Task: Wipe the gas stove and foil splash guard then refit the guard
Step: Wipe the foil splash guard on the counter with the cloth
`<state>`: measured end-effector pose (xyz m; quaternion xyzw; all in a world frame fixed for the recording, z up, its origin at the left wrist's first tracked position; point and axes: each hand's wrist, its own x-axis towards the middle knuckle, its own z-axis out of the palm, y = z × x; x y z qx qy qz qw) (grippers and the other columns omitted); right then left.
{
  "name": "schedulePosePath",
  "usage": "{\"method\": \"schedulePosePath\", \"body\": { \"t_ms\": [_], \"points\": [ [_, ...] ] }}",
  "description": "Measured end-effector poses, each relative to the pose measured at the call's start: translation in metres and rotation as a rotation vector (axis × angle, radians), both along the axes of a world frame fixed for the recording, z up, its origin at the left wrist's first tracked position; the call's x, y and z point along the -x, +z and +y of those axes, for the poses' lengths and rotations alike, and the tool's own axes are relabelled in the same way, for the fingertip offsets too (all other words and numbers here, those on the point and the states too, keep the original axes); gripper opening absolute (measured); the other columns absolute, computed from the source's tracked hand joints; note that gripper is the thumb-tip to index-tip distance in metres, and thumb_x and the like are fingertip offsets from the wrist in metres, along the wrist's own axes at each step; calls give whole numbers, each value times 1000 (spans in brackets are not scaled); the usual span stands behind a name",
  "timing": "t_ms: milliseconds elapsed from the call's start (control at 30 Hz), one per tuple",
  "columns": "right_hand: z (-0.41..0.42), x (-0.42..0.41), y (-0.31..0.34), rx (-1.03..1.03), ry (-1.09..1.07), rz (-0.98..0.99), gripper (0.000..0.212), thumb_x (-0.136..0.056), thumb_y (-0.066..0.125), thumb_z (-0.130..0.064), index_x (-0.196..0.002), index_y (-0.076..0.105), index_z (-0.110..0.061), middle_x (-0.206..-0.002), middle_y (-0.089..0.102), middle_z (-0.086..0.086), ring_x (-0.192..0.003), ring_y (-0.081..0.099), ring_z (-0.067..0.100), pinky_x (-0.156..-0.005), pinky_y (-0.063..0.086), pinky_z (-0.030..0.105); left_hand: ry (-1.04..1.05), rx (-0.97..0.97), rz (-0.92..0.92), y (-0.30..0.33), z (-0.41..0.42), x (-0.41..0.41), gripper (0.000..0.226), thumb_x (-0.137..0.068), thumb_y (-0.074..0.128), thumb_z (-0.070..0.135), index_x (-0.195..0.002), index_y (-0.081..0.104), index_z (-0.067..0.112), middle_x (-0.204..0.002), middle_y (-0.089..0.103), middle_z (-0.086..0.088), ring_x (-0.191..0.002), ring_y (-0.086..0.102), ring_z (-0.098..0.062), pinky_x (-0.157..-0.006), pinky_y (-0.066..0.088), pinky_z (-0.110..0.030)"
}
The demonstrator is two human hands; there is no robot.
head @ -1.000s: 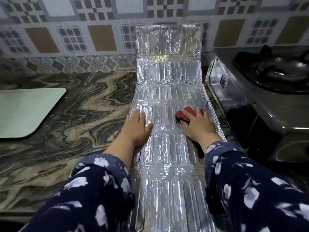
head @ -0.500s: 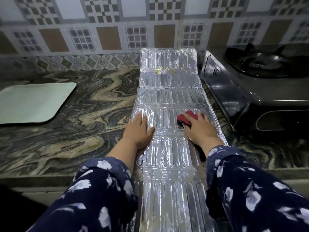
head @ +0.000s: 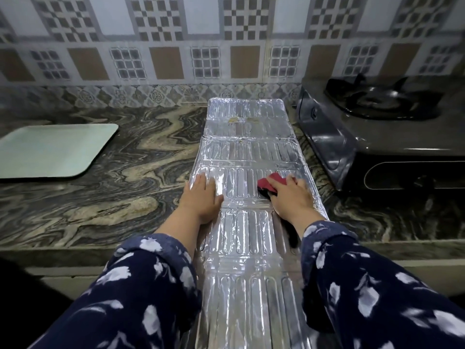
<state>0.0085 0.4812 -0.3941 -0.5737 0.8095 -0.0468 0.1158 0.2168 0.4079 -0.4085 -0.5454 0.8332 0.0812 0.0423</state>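
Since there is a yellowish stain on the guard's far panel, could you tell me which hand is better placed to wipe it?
The right hand: it already presses the red cloth on the foil guard. The left hand lies flat and empty, steadying it.

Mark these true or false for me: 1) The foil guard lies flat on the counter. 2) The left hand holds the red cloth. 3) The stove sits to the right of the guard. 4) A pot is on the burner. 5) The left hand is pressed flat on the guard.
1) True: the guard lies flat along the counter, its near end hanging past the counter's edge.
2) False: the cloth is under the right hand.
3) True: the stove is right of the guard.
4) False: the burner is bare.
5) True: the left hand rests palm down on the guard's left side.
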Motion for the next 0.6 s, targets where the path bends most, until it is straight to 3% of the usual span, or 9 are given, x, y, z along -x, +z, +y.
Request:
{"method": "schedulePosePath", "body": {
  "t_ms": [133, 300, 433, 600],
  "points": [
    [-4, 5, 4, 2, 41, -22, 52, -98, 39, -29, -147, 26, -42, -157, 24, 12, -145, 8, 39, -116, 19, 50, 36, -10, 31, 9, 1, 22, 59, -101, 25, 26, -155, 8, 12, -163, 1, -11, -152, -1, -23, -122, -1, -49],
    [-16, 21, 5, 59, 121, -102, 50, -94, 45, -19, -139, 44, -38, -135, 53, 8, -137, 26, 38, -110, 32, 47, 86, -27, 84, 7, 5, 72, 63, -101, 25, 40, -155, 8, 13, -163, 1, -12, -151, 1, -24, -122, -1, -47],
    [-30, 34, 4, 153, 183, -159, 51, -90, 48, -10, -135, 51, -34, -133, 53, 7, -126, 39, 36, -106, 39, 44, 174, -56, 36, -3, 9, 94, 77, -96, 23, 60, -156, 2, 16, -163, -6, -11, -151, -7, -25, -121, -2, -50],
    [-53, 55, 9, 240, 328, -164, 48, -94, 45, -7, -137, 50, -29, -138, 41, 11, -127, 38, 35, -109, 34, 41, 220, -69, 33, -7, 8, 98, 78, -95, 24, 61, -155, -2, 18, -163, -11, -8, -150, -12, -21, -119, -6, -51]
  ]
}}
